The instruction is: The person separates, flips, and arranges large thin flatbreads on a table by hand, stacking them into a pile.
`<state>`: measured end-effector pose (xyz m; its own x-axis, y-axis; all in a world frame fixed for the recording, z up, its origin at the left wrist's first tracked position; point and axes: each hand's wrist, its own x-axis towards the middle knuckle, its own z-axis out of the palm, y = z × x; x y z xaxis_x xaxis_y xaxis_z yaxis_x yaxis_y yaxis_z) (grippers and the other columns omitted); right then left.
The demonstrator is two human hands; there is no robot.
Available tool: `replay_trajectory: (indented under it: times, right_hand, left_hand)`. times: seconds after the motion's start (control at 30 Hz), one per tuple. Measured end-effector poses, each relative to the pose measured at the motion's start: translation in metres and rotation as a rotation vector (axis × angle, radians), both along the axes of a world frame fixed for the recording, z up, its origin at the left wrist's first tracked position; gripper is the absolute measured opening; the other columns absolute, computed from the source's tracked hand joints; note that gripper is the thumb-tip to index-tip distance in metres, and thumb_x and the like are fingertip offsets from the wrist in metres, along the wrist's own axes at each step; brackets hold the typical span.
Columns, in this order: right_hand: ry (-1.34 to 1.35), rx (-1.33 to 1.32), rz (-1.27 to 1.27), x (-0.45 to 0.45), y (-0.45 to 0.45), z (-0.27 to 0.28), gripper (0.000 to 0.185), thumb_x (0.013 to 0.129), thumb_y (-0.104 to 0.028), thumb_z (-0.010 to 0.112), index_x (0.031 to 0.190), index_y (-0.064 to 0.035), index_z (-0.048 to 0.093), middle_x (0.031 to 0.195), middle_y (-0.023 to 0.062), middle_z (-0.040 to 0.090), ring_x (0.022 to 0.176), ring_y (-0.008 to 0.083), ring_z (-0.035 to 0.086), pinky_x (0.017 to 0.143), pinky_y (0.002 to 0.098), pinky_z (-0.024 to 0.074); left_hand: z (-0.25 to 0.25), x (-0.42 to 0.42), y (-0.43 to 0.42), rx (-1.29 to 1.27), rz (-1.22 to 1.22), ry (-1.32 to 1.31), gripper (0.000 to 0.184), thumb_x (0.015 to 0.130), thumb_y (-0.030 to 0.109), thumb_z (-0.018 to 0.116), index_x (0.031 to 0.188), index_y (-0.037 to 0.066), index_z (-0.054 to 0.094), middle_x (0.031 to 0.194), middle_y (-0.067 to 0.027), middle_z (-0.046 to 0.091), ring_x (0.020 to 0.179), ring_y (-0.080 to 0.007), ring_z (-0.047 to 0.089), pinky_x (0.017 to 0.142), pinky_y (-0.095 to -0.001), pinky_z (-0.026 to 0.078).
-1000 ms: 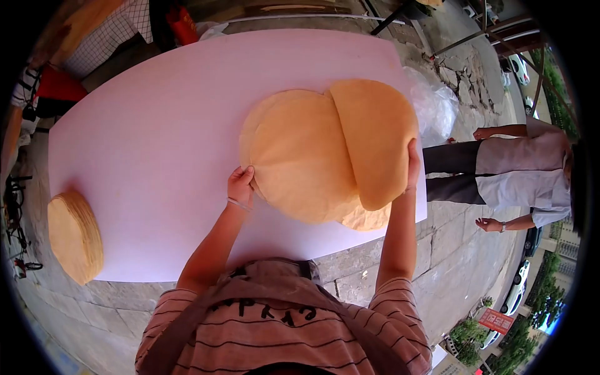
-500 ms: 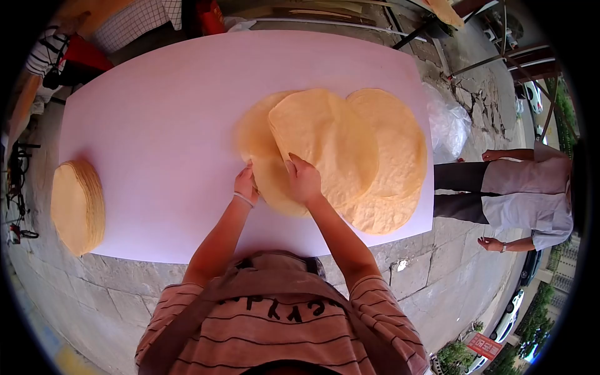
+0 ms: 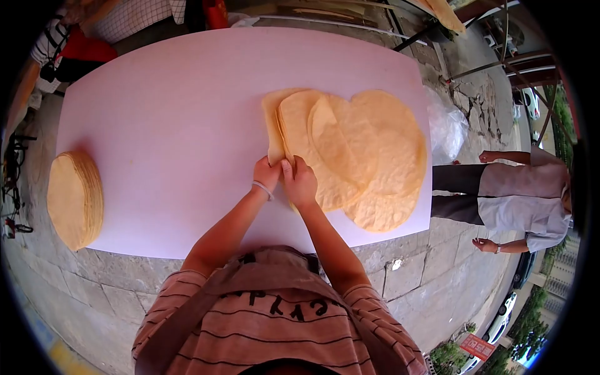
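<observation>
Large, thin, tan round flatbreads [image 3: 337, 150] lie overlapping on the right half of the pale table. At their left side, several layers are folded over into a thick edge. My left hand [image 3: 267, 174] is closed on the near left edge of a flatbread, its fingertips partly hidden. Right beside it, my right hand [image 3: 300, 182] pinches the folded layers with the thumb on top. Both hands nearly touch. More flatbreads [image 3: 394, 156], flat and wrinkled, spread out to the right of the folded ones.
A tall stack of folded flatbreads [image 3: 75, 200] stands at the left end of the table [image 3: 169, 125]. Clear plastic wrap [image 3: 447, 128] lies past the right edge. Another person [image 3: 512, 187] stands at right. A red object [image 3: 215, 14] is behind the table.
My left hand has moved right, up against my right hand, drawing the left flatbread's edge inward. The spread on the left is narrower, and a curved flap now lies over the top layers.
</observation>
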<state>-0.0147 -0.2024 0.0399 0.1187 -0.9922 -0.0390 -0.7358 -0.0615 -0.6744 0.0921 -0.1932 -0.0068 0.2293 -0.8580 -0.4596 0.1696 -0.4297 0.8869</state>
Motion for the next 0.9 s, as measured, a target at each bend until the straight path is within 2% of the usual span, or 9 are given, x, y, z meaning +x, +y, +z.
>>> replay_trajectory:
  times: [0.03, 0.13, 0.2, 0.4, 0.53, 0.63, 0.73, 0.77, 0.9]
  right_hand:
    - [0.052, 0.019, -0.012, 0.0, 0.001, 0.001, 0.027, 0.09, -0.028, 0.048, 0.101, -0.0055, 0.058, 0.085, 0.0163, 0.063, 0.077, 0.033, 0.06, 0.065, 0.0416, 0.0479]
    - [-1.467, 0.623, -0.382, -0.038, -0.02, -0.007, 0.036, 0.091, -0.033, 0.048, 0.112, -0.0044, 0.053, 0.105, 0.0117, 0.061, 0.092, 0.0276, 0.058, 0.077, 0.0372, 0.0474]
    - [-1.888, 0.706, -0.307, -0.098, -0.032, 0.013, 0.049, 0.092, -0.038, 0.043, 0.127, -0.0038, 0.042, 0.124, 0.0094, 0.05, 0.11, 0.0251, 0.049, 0.094, 0.0363, 0.0406]
    - [-1.711, 0.488, 0.105, -0.217, -0.068, 0.154, 0.053, 0.093, -0.043, 0.034, 0.131, -0.0064, 0.037, 0.134, 0.0132, 0.039, 0.121, 0.0309, 0.04, 0.101, 0.0437, 0.0321]
    - [-1.132, 0.206, -0.175, -0.168, -0.091, 0.204, 0.029, 0.092, -0.029, 0.047, 0.106, -0.0051, 0.057, 0.09, 0.0031, 0.061, 0.079, 0.0138, 0.059, 0.071, 0.0257, 0.0482]
    - [-0.58, -0.012, 0.042, -0.096, -0.063, 0.163, 0.022, 0.091, -0.021, 0.052, 0.095, -0.0011, 0.061, 0.065, -0.008, 0.047, 0.057, 0.0029, 0.037, 0.05, 0.0178, 0.0308]
    - [-0.222, -0.238, 0.116, -0.004, -0.002, 0.082, 0.026, 0.085, -0.019, 0.054, 0.106, -0.0044, 0.06, 0.069, 0.018, 0.059, 0.062, 0.0268, 0.059, 0.058, 0.0347, 0.0458]
    - [-0.247, -0.114, 0.166, 0.018, 0.017, 0.065, 0.024, 0.084, -0.019, 0.054, 0.102, -0.004, 0.061, 0.075, 0.0205, 0.061, 0.07, 0.0352, 0.059, 0.061, 0.0411, 0.0463]
    - [-0.232, -0.244, 0.157, 0.05, 0.048, 0.029, 0.018, 0.084, -0.018, 0.054, 0.094, -0.0053, 0.062, 0.071, 0.0202, 0.059, 0.065, 0.0347, 0.058, 0.058, 0.0409, 0.0459]
  left_hand:
    - [0.007, -0.003, 0.0, 0.009, -0.01, -0.023, 0.023, 0.083, 0.019, 0.063, 0.096, 0.001, 0.059, 0.087, -0.0043, 0.063, 0.078, -0.011, 0.059, 0.066, -0.0253, 0.049]
    - [0.012, -0.01, 0.009, -0.193, 0.21, 0.373, 0.019, 0.083, 0.014, 0.062, 0.096, 0.001, 0.059, 0.088, -0.0036, 0.063, 0.079, -0.0111, 0.059, 0.068, -0.0253, 0.049]
    - [0.023, 0.001, 0.022, -0.257, 0.263, 0.523, 0.017, 0.082, 0.01, 0.062, 0.097, 0.002, 0.06, 0.088, -0.003, 0.063, 0.079, -0.0117, 0.06, 0.069, -0.0256, 0.049]
    - [-0.05, 0.092, 0.107, -0.01, 0.288, 0.219, 0.017, 0.082, 0.008, 0.059, 0.098, 0.002, 0.059, 0.087, -0.0027, 0.063, 0.074, -0.0106, 0.058, 0.065, -0.0251, 0.048]
    - [-0.052, 0.088, 0.116, -0.1, 0.454, 0.231, 0.017, 0.083, 0.009, 0.06, 0.099, 0.003, 0.059, 0.085, -0.0023, 0.063, 0.072, -0.0109, 0.059, 0.062, -0.0247, 0.048]
    - [-0.016, 0.07, 0.101, -0.301, 0.442, 0.311, 0.015, 0.085, 0.01, 0.059, 0.098, 0.004, 0.059, 0.086, -0.0022, 0.063, 0.071, -0.01, 0.059, 0.061, -0.0244, 0.048]
    - [0.0, 0.059, 0.09, -0.318, 0.323, 0.445, 0.014, 0.087, 0.013, 0.057, 0.098, 0.005, 0.06, 0.087, -0.0018, 0.063, 0.072, -0.0087, 0.058, 0.064, -0.0236, 0.047]
    - [0.011, 0.05, 0.088, -0.309, 0.339, 0.461, 0.014, 0.087, 0.014, 0.057, 0.097, 0.005, 0.06, 0.087, -0.0019, 0.063, 0.072, -0.0085, 0.058, 0.064, -0.0232, 0.047]
    - [0.048, 0.038, 0.079, -0.317, 0.374, 0.473, 0.016, 0.089, 0.017, 0.055, 0.097, 0.004, 0.06, 0.087, -0.0021, 0.063, 0.073, -0.0078, 0.057, 0.064, -0.0221, 0.046]
